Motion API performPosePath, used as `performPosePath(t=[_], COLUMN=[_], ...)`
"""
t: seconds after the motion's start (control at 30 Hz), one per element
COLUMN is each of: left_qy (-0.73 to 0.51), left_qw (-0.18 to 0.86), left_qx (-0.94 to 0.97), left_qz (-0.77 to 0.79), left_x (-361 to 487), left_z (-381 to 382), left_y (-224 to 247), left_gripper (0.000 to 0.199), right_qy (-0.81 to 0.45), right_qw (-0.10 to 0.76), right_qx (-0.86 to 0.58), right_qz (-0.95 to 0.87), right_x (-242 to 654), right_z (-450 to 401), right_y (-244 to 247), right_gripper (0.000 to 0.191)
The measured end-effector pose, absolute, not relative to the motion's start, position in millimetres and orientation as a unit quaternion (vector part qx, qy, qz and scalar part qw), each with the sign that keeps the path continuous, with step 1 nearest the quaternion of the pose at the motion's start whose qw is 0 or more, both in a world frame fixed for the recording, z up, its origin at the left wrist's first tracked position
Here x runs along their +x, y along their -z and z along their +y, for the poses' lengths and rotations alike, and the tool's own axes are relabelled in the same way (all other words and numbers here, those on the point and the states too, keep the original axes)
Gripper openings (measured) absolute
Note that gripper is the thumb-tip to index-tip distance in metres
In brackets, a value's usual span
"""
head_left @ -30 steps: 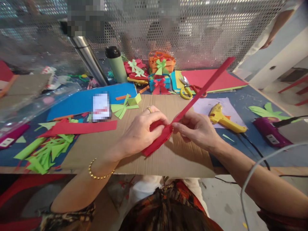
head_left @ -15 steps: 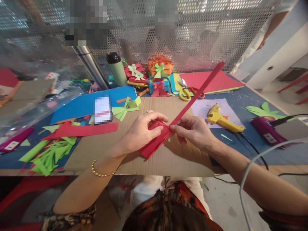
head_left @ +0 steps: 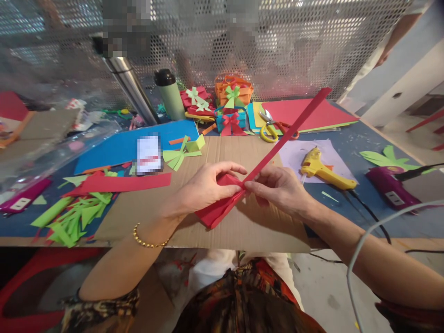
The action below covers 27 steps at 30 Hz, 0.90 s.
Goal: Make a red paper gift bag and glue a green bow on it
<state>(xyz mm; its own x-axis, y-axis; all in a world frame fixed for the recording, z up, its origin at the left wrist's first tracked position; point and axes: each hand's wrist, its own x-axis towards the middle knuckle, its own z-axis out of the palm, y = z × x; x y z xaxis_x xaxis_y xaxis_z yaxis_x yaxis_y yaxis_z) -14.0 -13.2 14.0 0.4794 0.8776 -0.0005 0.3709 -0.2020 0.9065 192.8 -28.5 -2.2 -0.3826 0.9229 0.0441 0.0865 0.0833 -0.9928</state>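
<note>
A folded red paper piece (head_left: 218, 212) is tilted over the brown cardboard sheet (head_left: 138, 217). My left hand (head_left: 211, 187) grips its upper side, thumb on top near the corner. My right hand (head_left: 277, 187) pinches the lower end of a long red paper strip (head_left: 287, 134) against that same corner. The strip slants up and to the right, its far end free in the air. Both hands' fingertips are close together, and the exact joint between strip and folded piece is partly hidden by them.
Right of the cardboard lie a yellow glue gun (head_left: 324, 172) and a purple device (head_left: 391, 189) with cables. Scissors (head_left: 268, 127), small paper baskets (head_left: 233, 92) and a green bottle (head_left: 169, 95) stand behind. Green paper scraps (head_left: 78, 215), a red strip (head_left: 128, 182) and a phone (head_left: 149, 155) are left.
My left thumb has slid right toward the corner, closer to my right fingertips. The folded piece has turned slightly, and the view has shifted a little.
</note>
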Motion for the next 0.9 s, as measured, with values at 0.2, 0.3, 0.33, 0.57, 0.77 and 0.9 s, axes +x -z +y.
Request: performPosePath(t=[0.2,0.3,0.33,0.57,0.77,0.9], left_qy=[-0.270,-0.275,-0.278,-0.303,-0.397,-0.442], left_qw=[0.539,0.543,0.543,0.535,0.488,0.467], left_qx=[0.675,0.663,0.662,0.662,0.627,0.609], left_qz=[0.425,0.435,0.436,0.428,0.460,0.465], left_x=[-11,-10,-10,-13,-16,-14], left_z=[-16,-17,-18,-14,-6,-5], left_y=[-19,-20,-20,-17,-13,-11], left_gripper=[0.037,0.038,0.038,0.036,0.043,0.045], right_qy=[-0.544,-0.527,-0.522,-0.457,-0.127,-0.080], right_qw=[0.383,0.384,0.382,0.375,0.460,0.379], right_qx=[-0.392,-0.396,-0.399,-0.416,-0.348,-0.194], right_qz=[-0.635,-0.647,-0.650,-0.691,-0.807,-0.901], right_x=[193,194,194,196,195,186], right_z=[-29,-29,-29,-31,-41,-47], right_y=[8,9,9,5,-2,1], right_gripper=[0.039,0.040,0.041,0.052,0.023,0.031])
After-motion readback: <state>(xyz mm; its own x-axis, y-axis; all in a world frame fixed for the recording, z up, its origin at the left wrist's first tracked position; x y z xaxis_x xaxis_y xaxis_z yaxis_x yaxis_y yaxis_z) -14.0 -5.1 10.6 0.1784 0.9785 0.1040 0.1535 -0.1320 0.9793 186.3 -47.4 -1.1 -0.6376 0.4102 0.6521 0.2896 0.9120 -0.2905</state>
